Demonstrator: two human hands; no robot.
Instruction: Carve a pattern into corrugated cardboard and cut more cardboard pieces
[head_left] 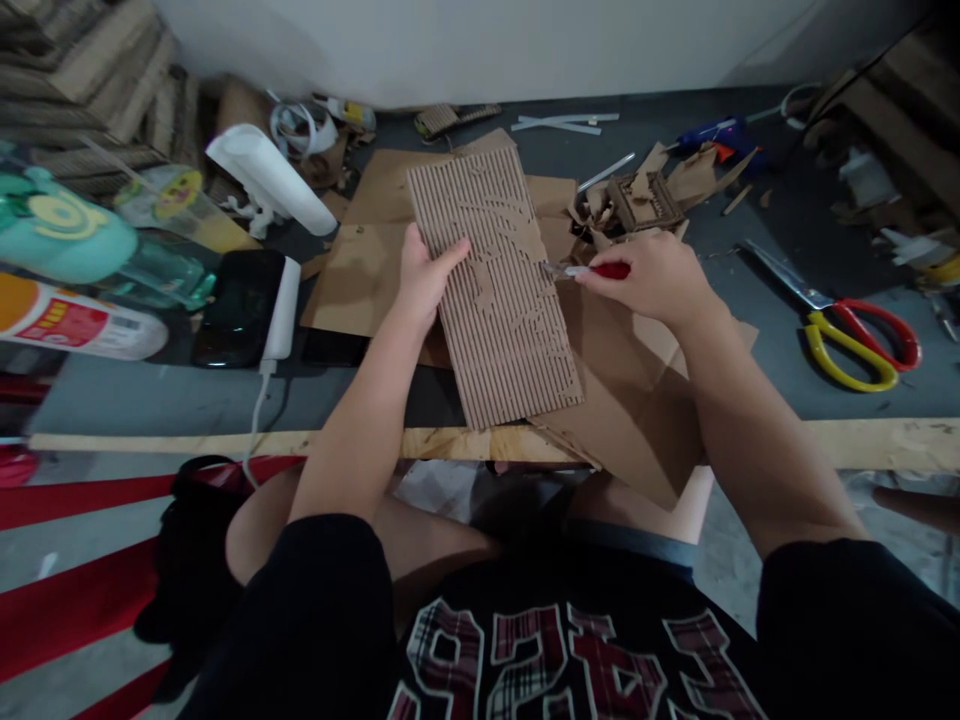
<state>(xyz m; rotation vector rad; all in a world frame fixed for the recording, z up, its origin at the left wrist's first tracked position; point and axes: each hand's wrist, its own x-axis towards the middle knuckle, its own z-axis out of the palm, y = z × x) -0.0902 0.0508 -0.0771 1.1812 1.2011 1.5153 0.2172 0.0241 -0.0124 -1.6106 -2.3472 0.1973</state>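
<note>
My left hand [429, 272] grips the left edge of a corrugated cardboard sheet [510, 340], thumb on top of the ridges. The sheet is tilted, its ridges bare over most of the face, with torn patches of smooth paper left in the middle and upper right. In my right hand [651, 275] is a small red-handled craft knife [609, 271]; its tip meets the sheet's right edge. My right fingers are closed around the handle. Larger flat cardboard pieces [637, 400] lie underneath, one overhanging the table's front edge.
Scissors [832, 310] with red and yellow handles lie at the right. A blue glue gun [712, 135] and cardboard scraps [637, 200] are behind. At the left are bottles [82, 320], a black phone [240, 305], a white power bank with a cable [282, 310] and a paper roll [274, 180].
</note>
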